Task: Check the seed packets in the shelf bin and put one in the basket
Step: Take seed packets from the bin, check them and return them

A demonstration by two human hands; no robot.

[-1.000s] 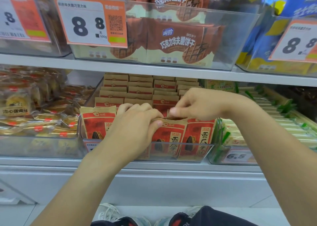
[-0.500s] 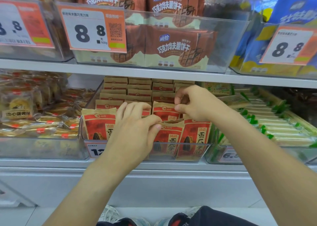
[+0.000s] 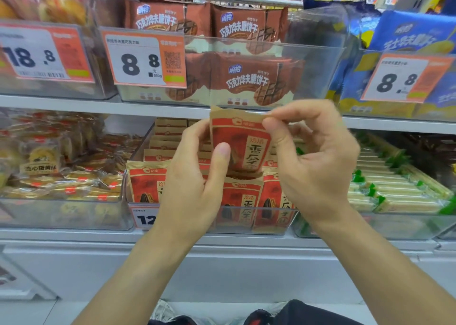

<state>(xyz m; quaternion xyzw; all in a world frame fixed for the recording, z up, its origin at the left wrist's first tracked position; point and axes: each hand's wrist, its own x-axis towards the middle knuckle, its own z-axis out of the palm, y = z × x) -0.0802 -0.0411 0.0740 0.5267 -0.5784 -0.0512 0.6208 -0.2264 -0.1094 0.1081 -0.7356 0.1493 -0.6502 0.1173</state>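
Note:
A red and kraft-brown seed packet (image 3: 240, 142) is lifted clear above the shelf bin (image 3: 271, 222). My right hand (image 3: 313, 162) pinches its upper right corner between thumb and forefinger. My left hand (image 3: 195, 181) holds its lower left side, thumb on the front face. Below, several more seed packets (image 3: 145, 184) stand in rows in the clear plastic bin, partly hidden by my hands. No basket is in view.
A clear bin of brown wafer biscuit bags (image 3: 249, 78) sits on the shelf above, with a price card (image 3: 145, 60). Small wrapped cakes (image 3: 61, 176) fill the bin on the left, green-tipped stick snacks (image 3: 394, 184) the bin on the right.
Both hands were down in the bin among the packets. One packet has now come up out of the bin, held by both hands in front of the upper shelf edge.

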